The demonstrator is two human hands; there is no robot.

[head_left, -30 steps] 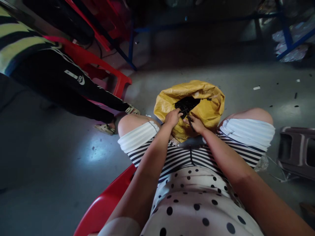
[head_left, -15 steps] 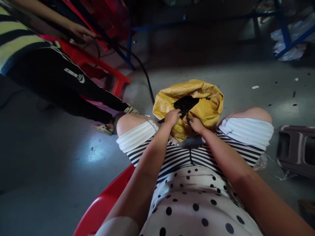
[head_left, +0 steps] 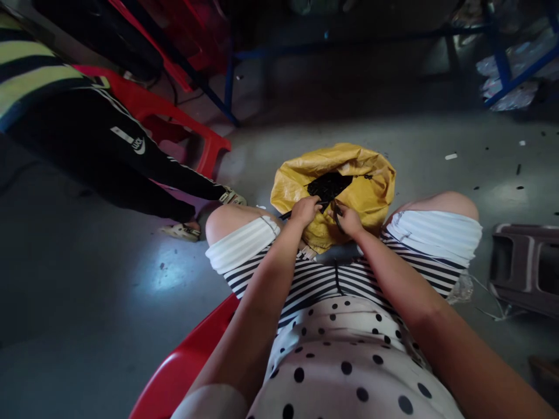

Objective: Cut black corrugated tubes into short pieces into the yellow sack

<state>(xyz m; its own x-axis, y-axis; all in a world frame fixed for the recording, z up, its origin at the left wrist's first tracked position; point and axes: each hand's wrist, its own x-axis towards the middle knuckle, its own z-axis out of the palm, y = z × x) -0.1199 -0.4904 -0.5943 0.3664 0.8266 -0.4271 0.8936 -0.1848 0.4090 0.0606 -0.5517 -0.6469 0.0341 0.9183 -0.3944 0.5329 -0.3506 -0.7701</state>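
A yellow woven sack (head_left: 371, 183) stands open on the floor between my knees, with several small black parts (head_left: 328, 185) inside. My left hand (head_left: 305, 210) is closed at the sack's near rim on a thin black piece that sticks out to the left. My right hand (head_left: 346, 218) is closed beside it on another black part, the two hands almost touching. What exactly each black piece is stays too dark to tell.
I sit on a red plastic chair (head_left: 183, 364). Another person in black trousers (head_left: 113, 157) and sandals sits on a red chair (head_left: 174, 116) at the left. A grey plastic stool (head_left: 524, 267) lies at the right. Blue rack legs (head_left: 506, 64) stand at the back.
The other person's hand and a black cable, seen at the upper left half a second ago, are gone. My hands stay at the sack's rim, barely shifted.
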